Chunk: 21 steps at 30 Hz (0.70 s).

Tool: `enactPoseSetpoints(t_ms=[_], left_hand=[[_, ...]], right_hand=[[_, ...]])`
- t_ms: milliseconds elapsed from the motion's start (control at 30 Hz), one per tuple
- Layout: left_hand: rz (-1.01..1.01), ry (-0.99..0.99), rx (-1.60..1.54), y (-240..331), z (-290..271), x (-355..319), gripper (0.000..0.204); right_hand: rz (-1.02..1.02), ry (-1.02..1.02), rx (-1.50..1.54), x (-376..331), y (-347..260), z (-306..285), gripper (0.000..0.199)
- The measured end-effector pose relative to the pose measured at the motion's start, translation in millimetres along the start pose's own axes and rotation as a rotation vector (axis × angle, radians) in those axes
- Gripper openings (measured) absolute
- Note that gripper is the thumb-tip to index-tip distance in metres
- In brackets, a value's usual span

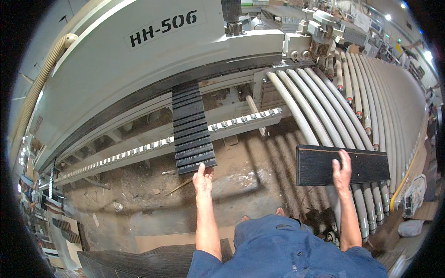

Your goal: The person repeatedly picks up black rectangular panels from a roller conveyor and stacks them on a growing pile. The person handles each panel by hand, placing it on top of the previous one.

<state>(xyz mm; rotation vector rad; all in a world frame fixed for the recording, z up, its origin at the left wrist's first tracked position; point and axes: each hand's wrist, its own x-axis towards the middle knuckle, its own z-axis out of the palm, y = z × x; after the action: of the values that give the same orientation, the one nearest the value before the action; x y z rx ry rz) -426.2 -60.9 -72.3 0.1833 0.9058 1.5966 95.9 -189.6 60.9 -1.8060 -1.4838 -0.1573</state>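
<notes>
A row of narrow black strips [192, 125] lies side by side, running out from under the large pale machine and across a white toothed rail [241, 121]. My left hand [203, 180] is at the near end of the row, its fingers partly curled at the edge of the nearest strip; the underside of the grip is hidden. On the right, a long black board [315, 166] with a wood-grain face rests across metal rollers, and a thin lighter line shows along its far edge. My right hand [342, 170] is over the middle of this board, fingers and thumb apart, not gripping it.
The pale machine housing [139, 60] stands across the far left. A roller conveyor [320, 111] stretches away at the right, with a motor unit [322, 28] behind it. Dark panels [153, 259] lie at the lower left near my body. Scraps litter the floor [139, 199].
</notes>
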Motion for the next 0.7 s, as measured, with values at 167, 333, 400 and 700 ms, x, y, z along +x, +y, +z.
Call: enactPoseSetpoints(t_ms=[167,333,400,700], left_hand=[[-0.145,-0.097,0.239,-49,4,-34,0.023],[-0.370,0.069,0.219,-124,-66,-78,0.020],[-0.449,0.192,0.234,-147,-105,-100,0.023],[-0.492,0.556,0.426,-195,-246,-214,0.030]], right_hand=[[-0.257,-0.296,0.213,40,-89,71,0.048],[-0.481,-0.521,0.319,57,-141,152,0.054],[-0.543,-0.598,0.318,59,-160,175,0.057],[-0.759,-0.700,0.251,69,-167,238,0.060]])
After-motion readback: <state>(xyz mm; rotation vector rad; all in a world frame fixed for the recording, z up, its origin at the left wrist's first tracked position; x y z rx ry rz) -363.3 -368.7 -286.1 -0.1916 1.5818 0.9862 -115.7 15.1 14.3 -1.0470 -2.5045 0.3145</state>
